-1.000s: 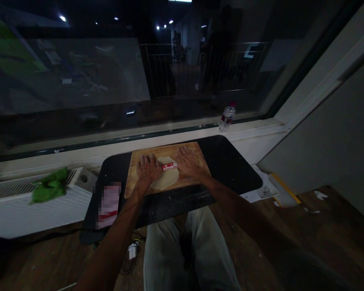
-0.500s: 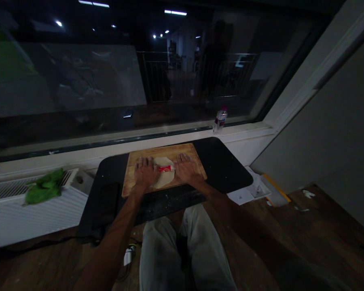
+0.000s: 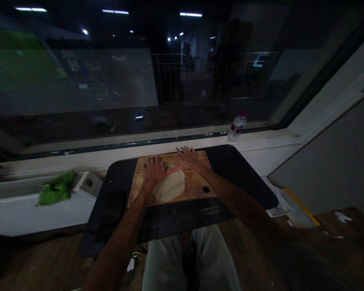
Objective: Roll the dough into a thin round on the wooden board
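Note:
A flat, round sheet of dough lies on a wooden cutting board. Across its far edge is a narrow roller with a red and white middle; its ends are hidden under my palms. My left hand rests flat over the roller's left end, fingers stretched forward. Over the right end lies my right hand, its fingers also extended and slightly spread, near the board's far edge. Neither hand wraps round the roller. Some pale flour shows on my fingers.
The board sits on a small black table with crumbs along its front. A water bottle stands on the windowsill. On the left, a green cloth hangs over a white radiator. Papers lie to the right.
Both hands have pushed the roller away from me, from the middle of the dough to its far edge. More of the dough now shows. The camera view has shifted left.

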Demonstrator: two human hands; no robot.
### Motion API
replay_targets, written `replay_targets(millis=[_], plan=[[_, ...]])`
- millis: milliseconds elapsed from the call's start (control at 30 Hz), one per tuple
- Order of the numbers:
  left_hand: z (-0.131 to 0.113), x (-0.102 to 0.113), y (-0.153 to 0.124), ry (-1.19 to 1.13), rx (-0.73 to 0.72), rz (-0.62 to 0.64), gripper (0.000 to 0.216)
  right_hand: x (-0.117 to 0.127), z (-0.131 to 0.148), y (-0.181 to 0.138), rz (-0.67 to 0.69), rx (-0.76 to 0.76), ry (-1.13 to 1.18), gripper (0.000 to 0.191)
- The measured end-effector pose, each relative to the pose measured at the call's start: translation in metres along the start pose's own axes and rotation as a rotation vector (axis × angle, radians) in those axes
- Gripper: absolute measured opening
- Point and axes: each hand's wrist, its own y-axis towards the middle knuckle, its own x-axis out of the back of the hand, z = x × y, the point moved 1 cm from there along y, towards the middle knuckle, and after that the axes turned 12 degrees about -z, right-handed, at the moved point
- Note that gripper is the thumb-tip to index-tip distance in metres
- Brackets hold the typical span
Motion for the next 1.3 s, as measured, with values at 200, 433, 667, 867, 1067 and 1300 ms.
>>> replay_targets(millis=[200,433,667,867,1067,1300], plan=[[-0.005,0.005,-0.012,0.010,0.016,0.004,0.063,-0.001,-0.001,0.031,0.066,0.062,0.029,0.067],[-0.015,0.013,-0.026,0.000,0.074,-0.052,0.069,0.003,-0.001,0.008,0.064,0.042,0.008,0.072],[-0.025,0.021,-0.056,-0.019,0.121,-0.082,0.070,0.006,-0.006,-0.037,-0.002,0.062,-0.037,0.069],[0.001,0.047,-0.079,0.003,0.274,-0.149,0.077,0.018,-0.001,-0.088,-0.085,0.008,-0.036,0.066],[0.031,0.058,-0.087,0.018,0.519,-0.038,0.079,0.018,0.001,-0.106,-0.116,-0.020,-0.066,0.065],[0.004,0.048,-0.088,-0.010,0.137,-0.099,0.070,0.019,0.004,-0.093,-0.087,-0.031,-0.070,0.069]])
